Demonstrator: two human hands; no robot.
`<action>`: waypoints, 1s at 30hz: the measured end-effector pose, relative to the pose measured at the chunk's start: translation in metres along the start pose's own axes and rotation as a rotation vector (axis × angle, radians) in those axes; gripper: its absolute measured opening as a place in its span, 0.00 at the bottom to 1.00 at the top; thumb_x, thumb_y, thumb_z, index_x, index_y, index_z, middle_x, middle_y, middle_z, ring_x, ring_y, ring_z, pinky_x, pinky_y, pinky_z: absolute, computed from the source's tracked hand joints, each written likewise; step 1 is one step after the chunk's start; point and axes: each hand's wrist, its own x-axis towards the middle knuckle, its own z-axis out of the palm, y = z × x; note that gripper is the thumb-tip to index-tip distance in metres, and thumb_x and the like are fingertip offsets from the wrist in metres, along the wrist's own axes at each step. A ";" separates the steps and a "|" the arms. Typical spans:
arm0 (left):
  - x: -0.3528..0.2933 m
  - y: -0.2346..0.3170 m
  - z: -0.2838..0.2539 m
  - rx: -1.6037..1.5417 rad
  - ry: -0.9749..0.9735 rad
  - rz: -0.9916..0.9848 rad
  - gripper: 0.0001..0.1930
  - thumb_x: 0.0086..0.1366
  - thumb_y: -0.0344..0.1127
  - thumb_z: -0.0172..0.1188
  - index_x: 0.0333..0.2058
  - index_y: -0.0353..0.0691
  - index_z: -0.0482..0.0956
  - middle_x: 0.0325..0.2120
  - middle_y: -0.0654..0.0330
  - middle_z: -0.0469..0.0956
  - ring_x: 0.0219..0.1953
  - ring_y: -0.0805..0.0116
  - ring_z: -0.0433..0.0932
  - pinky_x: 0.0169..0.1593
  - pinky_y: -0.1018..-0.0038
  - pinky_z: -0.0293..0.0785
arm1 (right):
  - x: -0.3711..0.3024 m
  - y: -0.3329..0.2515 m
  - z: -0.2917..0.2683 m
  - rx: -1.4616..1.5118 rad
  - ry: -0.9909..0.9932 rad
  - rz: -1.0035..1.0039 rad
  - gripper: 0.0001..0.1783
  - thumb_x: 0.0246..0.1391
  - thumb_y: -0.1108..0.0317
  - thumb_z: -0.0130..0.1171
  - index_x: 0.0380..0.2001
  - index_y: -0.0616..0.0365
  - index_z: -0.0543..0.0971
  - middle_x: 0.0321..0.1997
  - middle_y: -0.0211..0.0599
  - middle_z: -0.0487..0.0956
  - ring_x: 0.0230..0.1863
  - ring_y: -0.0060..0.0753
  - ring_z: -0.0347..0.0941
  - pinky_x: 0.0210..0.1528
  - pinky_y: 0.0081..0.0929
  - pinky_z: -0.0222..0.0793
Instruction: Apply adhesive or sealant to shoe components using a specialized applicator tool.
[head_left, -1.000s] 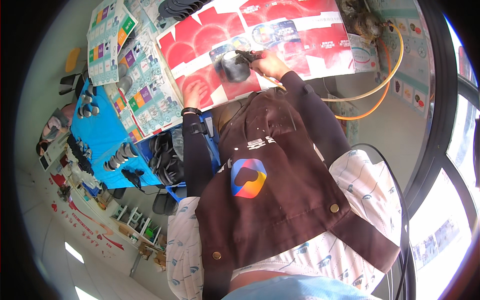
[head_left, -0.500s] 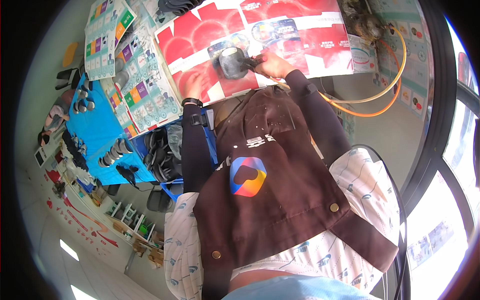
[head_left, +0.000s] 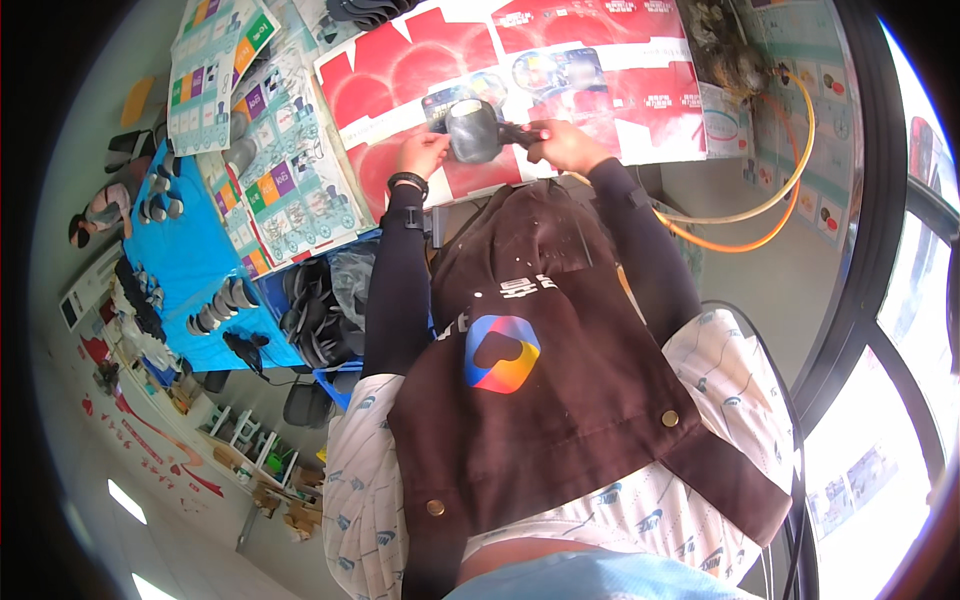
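Gripping a rounded dark-grey cup-shaped tool (head_left: 474, 134) by its black handle (head_left: 516, 134) in the right hand (head_left: 566, 148) over red-and-white cardboard (head_left: 450, 45), with the left hand (head_left: 423, 154) curled beside the tool, grip unclear.

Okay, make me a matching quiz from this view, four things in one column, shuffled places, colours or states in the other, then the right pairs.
Column one
1. Left hand
2. Right hand
3. Apron
4. Bright blue sheet

Column two
A. Dark brown, with a multicoloured emblem
B. Under curved grey pieces, toward the picture's left
C. Gripping the black handle of a dark cup-bodied tool
D. Just left of that tool's rounded body, contact unclear

Right pairs: 1-D, 2-C, 3-A, 4-B
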 end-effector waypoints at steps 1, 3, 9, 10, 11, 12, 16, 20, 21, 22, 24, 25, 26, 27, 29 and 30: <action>0.000 0.000 0.001 0.008 0.039 0.001 0.12 0.64 0.41 0.66 0.36 0.36 0.84 0.27 0.64 0.82 0.26 0.77 0.78 0.28 0.80 0.73 | 0.000 0.002 0.000 0.094 0.043 0.046 0.21 0.47 0.60 0.57 0.43 0.58 0.81 0.32 0.51 0.82 0.31 0.42 0.80 0.37 0.37 0.74; -0.004 0.004 -0.005 0.227 0.111 0.067 0.12 0.62 0.41 0.67 0.33 0.37 0.85 0.22 0.64 0.81 0.23 0.78 0.76 0.26 0.78 0.72 | -0.006 -0.008 -0.006 0.293 0.082 0.133 0.23 0.46 0.61 0.62 0.47 0.57 0.81 0.31 0.44 0.82 0.30 0.36 0.80 0.37 0.35 0.74; -0.032 0.048 0.029 0.452 0.093 0.320 0.15 0.51 0.43 0.68 0.26 0.35 0.83 0.20 0.53 0.81 0.27 0.66 0.81 0.34 0.66 0.76 | -0.019 0.021 -0.021 0.410 0.244 0.085 0.22 0.49 0.69 0.63 0.49 0.62 0.78 0.37 0.34 0.83 0.32 0.23 0.78 0.21 0.21 0.65; -0.044 0.050 0.021 0.353 0.120 0.326 0.14 0.52 0.43 0.68 0.27 0.35 0.83 0.21 0.54 0.81 0.29 0.66 0.82 0.35 0.66 0.76 | -0.024 0.020 -0.026 0.421 0.250 0.098 0.22 0.49 0.70 0.62 0.50 0.62 0.78 0.38 0.34 0.84 0.34 0.22 0.78 0.21 0.20 0.64; -0.053 0.048 0.006 0.253 0.149 0.332 0.14 0.53 0.42 0.68 0.28 0.35 0.82 0.23 0.55 0.82 0.30 0.65 0.82 0.36 0.66 0.76 | -0.027 0.012 -0.025 0.431 0.250 0.114 0.23 0.50 0.70 0.60 0.51 0.62 0.77 0.40 0.35 0.84 0.36 0.22 0.78 0.21 0.19 0.64; -0.056 0.033 -0.023 0.124 0.222 0.390 0.13 0.54 0.40 0.67 0.30 0.35 0.82 0.25 0.56 0.82 0.31 0.66 0.82 0.37 0.67 0.76 | -0.028 -0.006 -0.025 0.431 0.208 0.100 0.23 0.50 0.70 0.59 0.52 0.62 0.77 0.41 0.35 0.84 0.37 0.22 0.79 0.21 0.19 0.64; -0.062 -0.041 -0.166 -0.755 0.161 0.259 0.07 0.65 0.27 0.55 0.41 0.36 0.71 0.36 0.55 0.77 0.38 0.64 0.81 0.39 0.71 0.79 | -0.028 -0.047 -0.030 0.321 0.205 0.042 0.22 0.50 0.72 0.55 0.51 0.63 0.77 0.42 0.36 0.85 0.37 0.21 0.79 0.20 0.17 0.66; -0.063 -0.084 -0.299 -1.009 0.490 0.309 0.18 0.64 0.29 0.62 0.50 0.36 0.67 0.41 0.48 0.78 0.42 0.57 0.82 0.47 0.64 0.82 | -0.012 -0.081 -0.026 0.303 0.250 0.111 0.20 0.48 0.73 0.53 0.46 0.63 0.79 0.38 0.37 0.85 0.26 0.20 0.76 0.19 0.16 0.67; -0.058 -0.117 -0.336 -1.060 0.573 0.299 0.20 0.62 0.29 0.64 0.50 0.37 0.66 0.44 0.48 0.78 0.43 0.55 0.82 0.48 0.61 0.82 | -0.004 -0.088 -0.023 0.377 0.203 0.146 0.19 0.48 0.73 0.53 0.45 0.62 0.80 0.38 0.37 0.85 0.24 0.19 0.75 0.20 0.16 0.67; -0.050 -0.138 -0.359 -1.106 0.750 0.266 0.22 0.62 0.29 0.64 0.51 0.36 0.65 0.45 0.48 0.77 0.43 0.52 0.81 0.49 0.58 0.82 | 0.003 -0.096 -0.020 0.378 0.185 0.157 0.19 0.48 0.73 0.53 0.45 0.63 0.80 0.38 0.38 0.85 0.24 0.19 0.75 0.20 0.16 0.67; -0.024 -0.153 -0.397 -1.212 0.913 0.228 0.23 0.61 0.27 0.65 0.51 0.36 0.63 0.45 0.47 0.74 0.44 0.47 0.80 0.45 0.57 0.84 | 0.010 -0.108 -0.016 0.370 0.193 0.178 0.18 0.48 0.73 0.53 0.44 0.63 0.80 0.38 0.38 0.85 0.24 0.19 0.75 0.20 0.16 0.67; -0.011 -0.157 -0.411 -1.276 1.018 0.199 0.23 0.62 0.25 0.63 0.52 0.36 0.62 0.47 0.47 0.73 0.43 0.46 0.80 0.43 0.57 0.85 | 0.014 -0.113 -0.013 0.382 0.185 0.183 0.18 0.48 0.73 0.53 0.44 0.63 0.80 0.38 0.39 0.85 0.24 0.19 0.74 0.20 0.16 0.68; 0.001 -0.164 -0.422 -1.293 1.040 0.204 0.23 0.62 0.24 0.61 0.52 0.35 0.62 0.47 0.46 0.72 0.43 0.46 0.80 0.44 0.56 0.85 | 0.018 -0.116 -0.010 0.396 0.177 0.188 0.18 0.47 0.73 0.53 0.44 0.63 0.80 0.38 0.40 0.85 0.24 0.18 0.74 0.20 0.16 0.68; 0.003 -0.177 -0.435 -1.308 1.079 0.208 0.22 0.62 0.23 0.60 0.53 0.34 0.62 0.48 0.46 0.72 0.42 0.46 0.80 0.44 0.55 0.85 | 0.023 -0.120 -0.006 0.389 0.165 0.190 0.18 0.47 0.73 0.53 0.44 0.63 0.80 0.38 0.40 0.85 0.24 0.18 0.74 0.20 0.16 0.68; 0.023 -0.192 -0.445 -1.304 1.104 0.192 0.22 0.63 0.22 0.58 0.53 0.34 0.61 0.48 0.45 0.71 0.44 0.46 0.80 0.45 0.55 0.85 | 0.029 -0.126 0.000 0.385 0.145 0.204 0.19 0.47 0.74 0.53 0.44 0.64 0.80 0.38 0.40 0.85 0.24 0.19 0.73 0.20 0.16 0.68; 0.038 -0.196 -0.444 -1.296 1.115 0.183 0.21 0.63 0.22 0.57 0.53 0.33 0.61 0.49 0.45 0.71 0.45 0.46 0.79 0.45 0.55 0.85 | 0.029 -0.129 0.002 0.377 0.143 0.218 0.19 0.47 0.74 0.53 0.45 0.64 0.80 0.38 0.40 0.85 0.25 0.19 0.73 0.21 0.16 0.69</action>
